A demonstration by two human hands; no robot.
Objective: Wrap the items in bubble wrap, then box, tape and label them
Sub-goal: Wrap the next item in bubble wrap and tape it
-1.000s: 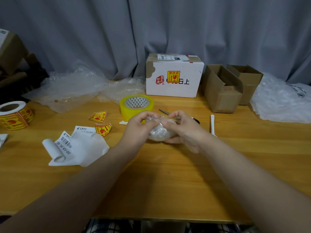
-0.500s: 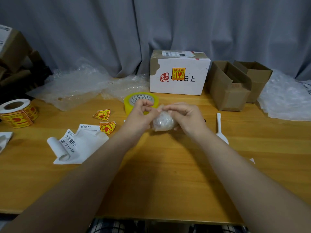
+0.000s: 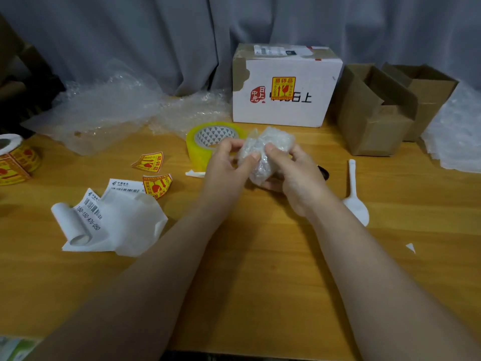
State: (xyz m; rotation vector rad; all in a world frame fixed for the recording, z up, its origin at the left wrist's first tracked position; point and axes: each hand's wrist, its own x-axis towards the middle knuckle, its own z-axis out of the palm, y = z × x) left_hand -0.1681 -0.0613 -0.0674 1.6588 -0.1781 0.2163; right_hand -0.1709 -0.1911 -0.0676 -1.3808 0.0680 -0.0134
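Both my hands hold a small bundle wrapped in bubble wrap (image 3: 265, 149) just above the wooden table (image 3: 247, 269), at its middle. My left hand (image 3: 229, 168) pinches the bundle's left side with thumb and fingers. My right hand (image 3: 294, 173) cups it from the right and below, thumb on top. What is inside the wrap is hidden. A yellow tape roll (image 3: 208, 142) lies flat right behind my left hand. A white plastic spoon (image 3: 355, 196) lies to the right of my right hand.
A taped white box (image 3: 283, 100) with a fragile sticker stands at the back, two open brown cartons (image 3: 377, 115) to its right. Loose bubble wrap (image 3: 109, 113) lies back left. Shipping labels (image 3: 104, 220), fragile stickers (image 3: 149, 162) and a sticker roll (image 3: 15, 160) lie left. Plastic sheets (image 3: 458, 128) lie far right.
The bundle has been turned in my hands and lifted slightly, standing more upright now. The view has shifted, so everything sits a little further right.
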